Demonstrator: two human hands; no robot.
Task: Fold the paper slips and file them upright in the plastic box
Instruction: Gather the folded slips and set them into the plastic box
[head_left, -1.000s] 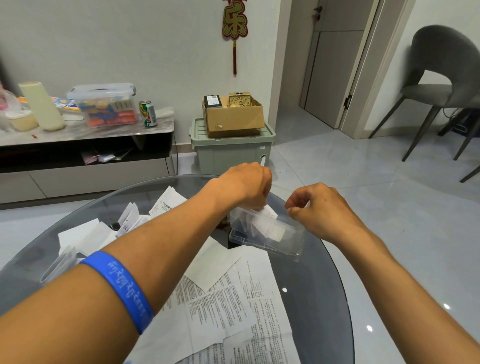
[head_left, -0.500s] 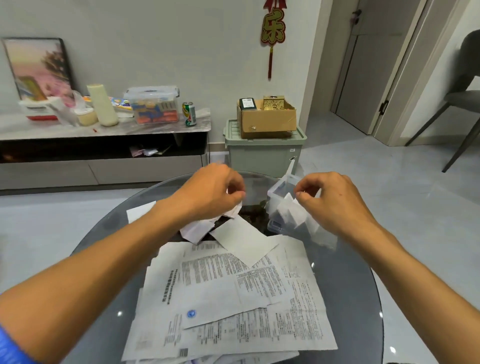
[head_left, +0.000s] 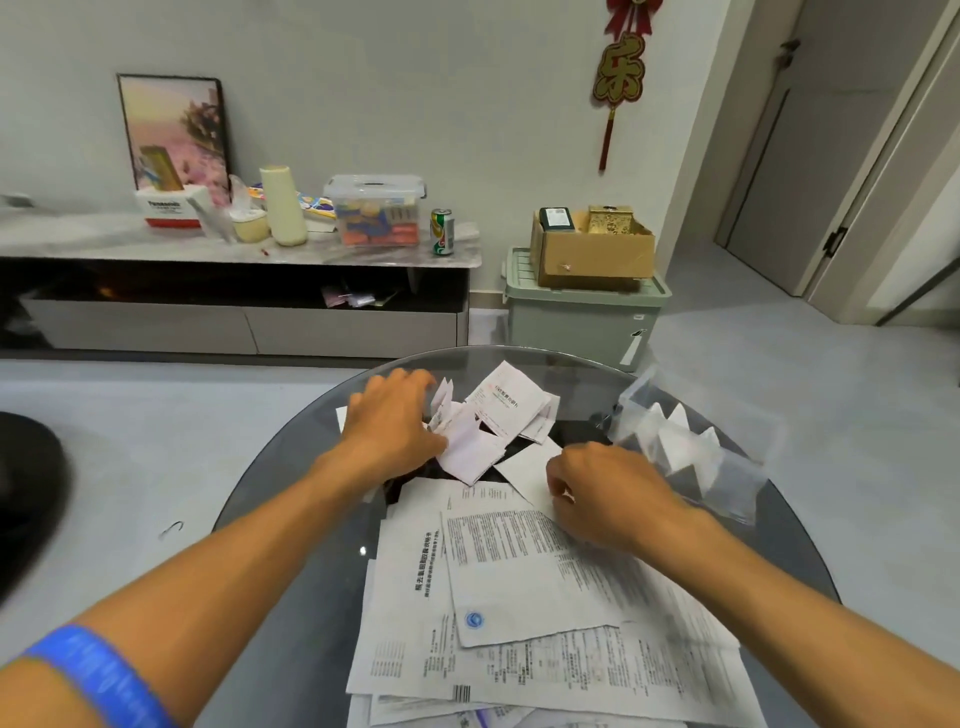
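Nearest, printed sheets (head_left: 545, 597) cover the desk (head_left: 291, 467). The right hand (head_left: 608, 493) curls on one, grip unclear. The left hand (head_left: 395, 421), fingers spread, presses loose paper slips (head_left: 470, 441). Farther right, the plastic box (head_left: 691, 441) holds upright slips; a careless reach could likely tip it.

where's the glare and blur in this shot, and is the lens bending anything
Head view: small ceiling-light glints sit on the glass table; the wristband and near forearm are soft, and the clear plastic box is smeared; wide-angle distortion tilts the door frame and curves the edges. Print on the paper sheets stays fairly sharp.
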